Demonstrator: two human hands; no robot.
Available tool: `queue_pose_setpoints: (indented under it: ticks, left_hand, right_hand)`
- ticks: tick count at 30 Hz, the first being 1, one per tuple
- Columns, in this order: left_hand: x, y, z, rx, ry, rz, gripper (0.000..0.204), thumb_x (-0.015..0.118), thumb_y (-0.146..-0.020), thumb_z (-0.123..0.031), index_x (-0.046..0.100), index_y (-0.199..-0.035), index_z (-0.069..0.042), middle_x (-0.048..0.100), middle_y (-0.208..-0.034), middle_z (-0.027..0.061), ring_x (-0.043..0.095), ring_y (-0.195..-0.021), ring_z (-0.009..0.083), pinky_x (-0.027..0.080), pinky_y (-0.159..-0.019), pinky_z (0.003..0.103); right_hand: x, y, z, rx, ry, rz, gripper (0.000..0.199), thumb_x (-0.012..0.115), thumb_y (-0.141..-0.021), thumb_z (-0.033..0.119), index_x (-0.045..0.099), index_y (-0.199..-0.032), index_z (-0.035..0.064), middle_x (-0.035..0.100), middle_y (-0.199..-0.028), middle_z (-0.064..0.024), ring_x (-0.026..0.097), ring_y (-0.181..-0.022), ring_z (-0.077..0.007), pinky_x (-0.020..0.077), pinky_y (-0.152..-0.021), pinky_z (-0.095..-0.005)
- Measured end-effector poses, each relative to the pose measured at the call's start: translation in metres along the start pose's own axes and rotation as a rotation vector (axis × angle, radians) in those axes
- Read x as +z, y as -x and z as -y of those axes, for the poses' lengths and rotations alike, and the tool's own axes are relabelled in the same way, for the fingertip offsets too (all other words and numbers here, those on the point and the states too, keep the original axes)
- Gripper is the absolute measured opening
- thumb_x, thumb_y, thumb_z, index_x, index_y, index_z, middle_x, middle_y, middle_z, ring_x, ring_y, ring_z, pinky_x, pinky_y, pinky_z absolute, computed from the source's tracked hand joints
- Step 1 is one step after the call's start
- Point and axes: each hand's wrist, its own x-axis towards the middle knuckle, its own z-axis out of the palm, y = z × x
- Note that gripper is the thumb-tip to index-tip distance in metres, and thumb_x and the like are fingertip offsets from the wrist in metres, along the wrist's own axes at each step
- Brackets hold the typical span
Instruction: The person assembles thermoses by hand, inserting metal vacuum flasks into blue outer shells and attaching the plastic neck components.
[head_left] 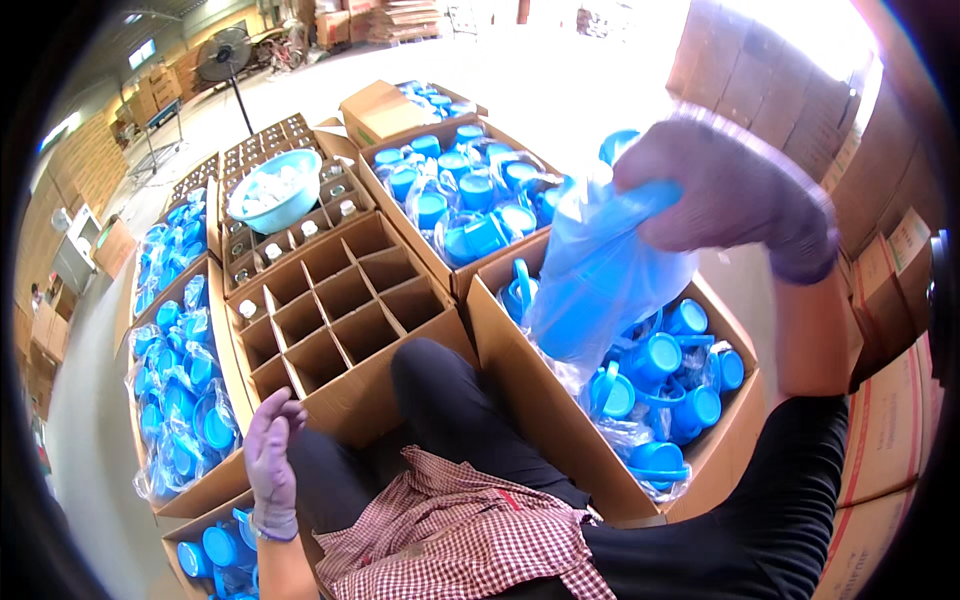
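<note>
My right hand (735, 185), in a purple glove and smeared by motion, is raised at the upper right. It grips a translucent blue plastic bag (610, 275), which hangs over a carton (540, 400) of blue handled cups (655, 360), some in clear wrap. A blue round piece (620, 147) shows beside the fingers; whether it is held cannot be told. My left hand (272, 455), also gloved, is held low on the left with slightly bent fingers and nothing in it. Nearest to it is a carton with cardboard dividers (345, 300); a white-capped bottle (248, 310) stands in one compartment.
A light-blue basin (272, 195) of small white pieces sits on divided cartons behind. More cartons of blue cups (180, 400) stand left, at the back (465, 185) and low left (220, 550). Stacked cartons (885, 430) line the right. A fan (225, 60) stands far left.
</note>
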Motion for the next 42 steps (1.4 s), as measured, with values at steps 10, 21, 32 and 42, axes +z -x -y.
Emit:
queue_pose_setpoints:
  ticks: [10, 21, 32, 42]
  left_hand:
    - [0.105, -0.007, -0.099, 0.722, -0.398, 0.024, 0.149, 0.093, -0.063, -0.067, 0.008, -0.167, -0.003, 0.020, -0.169, 0.0229, 0.029, -0.155, 0.0382, 0.032, -0.122, 0.053]
    - [0.028, 0.142, 0.081, 0.063, -0.653, 0.097, 0.097, 0.086, -0.082, -0.034, 0.035, -0.159, -0.003, 0.044, -0.155, 0.0250, 0.050, -0.139, 0.0392, 0.045, -0.114, 0.046]
    - [0.027, -0.076, -0.027, 0.206, -0.094, 0.229, 0.108, 0.084, -0.084, -0.057, 0.031, -0.163, -0.006, 0.049, -0.154, 0.0191, 0.047, -0.143, 0.0324, 0.038, -0.120, 0.047]
    - [0.089, -0.109, 0.018, 0.008, -0.003, 0.462, 0.107, 0.083, -0.086, -0.055, 0.029, -0.165, -0.006, 0.051, -0.152, 0.0205, 0.052, -0.140, 0.0326, 0.043, -0.117, 0.045]
  right_hand:
    - [-0.089, -0.133, 0.136, -0.424, -0.299, 0.292, 0.043, 0.079, -0.069, 0.014, 0.072, -0.108, -0.0015, 0.071, -0.094, -0.0130, 0.069, -0.082, -0.0219, 0.0575, -0.076, -0.0347]
    - [0.222, -0.031, 0.266, -0.760, -0.583, 0.377, 0.043, 0.070, -0.087, 0.012, 0.062, -0.130, 0.0098, 0.061, -0.125, -0.0142, 0.067, -0.109, -0.0361, 0.0549, -0.099, -0.0453]
    - [0.265, -0.015, 0.281, -0.728, -0.708, 0.279, 0.032, 0.059, -0.095, 0.010, 0.063, -0.127, 0.0085, 0.060, -0.114, -0.0170, 0.068, -0.098, -0.0340, 0.0596, -0.082, -0.0422]
    - [0.195, -0.087, 0.174, 0.163, -0.606, -0.704, 0.067, 0.087, -0.075, 0.030, 0.061, -0.134, 0.0086, 0.060, -0.133, -0.0161, 0.058, -0.122, -0.0391, 0.0467, -0.105, -0.0535]
